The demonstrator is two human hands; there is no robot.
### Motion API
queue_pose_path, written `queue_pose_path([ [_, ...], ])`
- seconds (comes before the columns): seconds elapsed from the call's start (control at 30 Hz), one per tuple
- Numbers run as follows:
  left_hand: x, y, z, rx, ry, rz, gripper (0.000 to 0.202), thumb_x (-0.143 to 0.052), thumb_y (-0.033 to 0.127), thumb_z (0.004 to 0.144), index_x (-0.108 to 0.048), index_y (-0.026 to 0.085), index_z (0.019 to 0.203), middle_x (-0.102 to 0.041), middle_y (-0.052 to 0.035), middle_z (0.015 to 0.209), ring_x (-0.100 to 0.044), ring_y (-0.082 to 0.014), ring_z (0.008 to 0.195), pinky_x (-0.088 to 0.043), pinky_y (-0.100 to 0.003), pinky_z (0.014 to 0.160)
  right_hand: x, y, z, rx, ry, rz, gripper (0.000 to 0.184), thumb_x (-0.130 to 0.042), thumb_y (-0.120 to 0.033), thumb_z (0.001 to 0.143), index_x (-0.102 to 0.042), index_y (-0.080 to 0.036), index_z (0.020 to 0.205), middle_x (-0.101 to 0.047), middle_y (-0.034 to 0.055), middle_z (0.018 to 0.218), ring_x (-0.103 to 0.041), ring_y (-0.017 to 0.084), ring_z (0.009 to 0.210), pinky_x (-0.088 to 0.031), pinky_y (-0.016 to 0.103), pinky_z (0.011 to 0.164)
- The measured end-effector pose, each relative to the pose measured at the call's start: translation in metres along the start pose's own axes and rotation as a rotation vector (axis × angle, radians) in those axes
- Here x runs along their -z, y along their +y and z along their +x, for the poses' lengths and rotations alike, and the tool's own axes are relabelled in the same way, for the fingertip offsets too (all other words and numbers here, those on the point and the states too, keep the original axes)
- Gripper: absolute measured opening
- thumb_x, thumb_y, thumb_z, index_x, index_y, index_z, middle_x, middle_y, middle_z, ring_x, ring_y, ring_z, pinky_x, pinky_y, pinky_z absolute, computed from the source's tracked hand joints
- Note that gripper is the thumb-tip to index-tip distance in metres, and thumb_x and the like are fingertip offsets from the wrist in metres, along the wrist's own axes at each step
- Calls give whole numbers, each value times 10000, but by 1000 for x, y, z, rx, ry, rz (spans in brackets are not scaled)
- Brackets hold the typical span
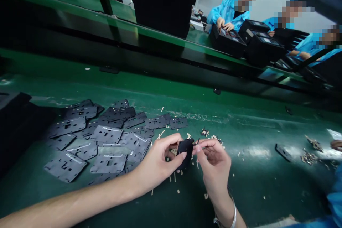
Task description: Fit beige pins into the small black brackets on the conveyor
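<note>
My left hand [157, 164] grips a black die-cut foam sheet [185, 152] by its left edge, holding it upright above the green work surface [240, 188]. My right hand [215, 164] sits just to the right of the sheet, its fingertips pinched on a thin dark sliver [198, 141] at the sheet's top corner. Left of my hands lies a loose overlapping heap of dark grey perforated sheets [107, 135]. Small beige scraps [175, 177] are scattered around and under both hands.
A stack of black material [16, 114] stands at the far left. At right lie a single black piece [283, 152] and a scrap pile [308, 157], near another person's hand [336, 145]. Beyond a green conveyor [149, 39], blue-sleeved workers [227, 14] handle black cases [227, 41].
</note>
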State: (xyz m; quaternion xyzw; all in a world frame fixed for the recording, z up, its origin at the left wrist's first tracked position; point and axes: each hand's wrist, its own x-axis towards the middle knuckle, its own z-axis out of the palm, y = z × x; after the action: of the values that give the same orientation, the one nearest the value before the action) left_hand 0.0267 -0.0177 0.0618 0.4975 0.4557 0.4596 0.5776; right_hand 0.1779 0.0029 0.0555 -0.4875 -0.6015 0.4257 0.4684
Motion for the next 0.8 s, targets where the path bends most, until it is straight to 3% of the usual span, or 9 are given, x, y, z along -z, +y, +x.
queue_pose_path([
  [0.8,0,3,-3,-20,20,122,56,-511,183,795,-522,159,745,-503,-5,739,-492,-114,638,-441,-184,513,-2,-2,-3,98,-7,-47,49,-604,-169,806,-597,-204,773,-623,34,799,-597,150,707,-476,255,564],
])
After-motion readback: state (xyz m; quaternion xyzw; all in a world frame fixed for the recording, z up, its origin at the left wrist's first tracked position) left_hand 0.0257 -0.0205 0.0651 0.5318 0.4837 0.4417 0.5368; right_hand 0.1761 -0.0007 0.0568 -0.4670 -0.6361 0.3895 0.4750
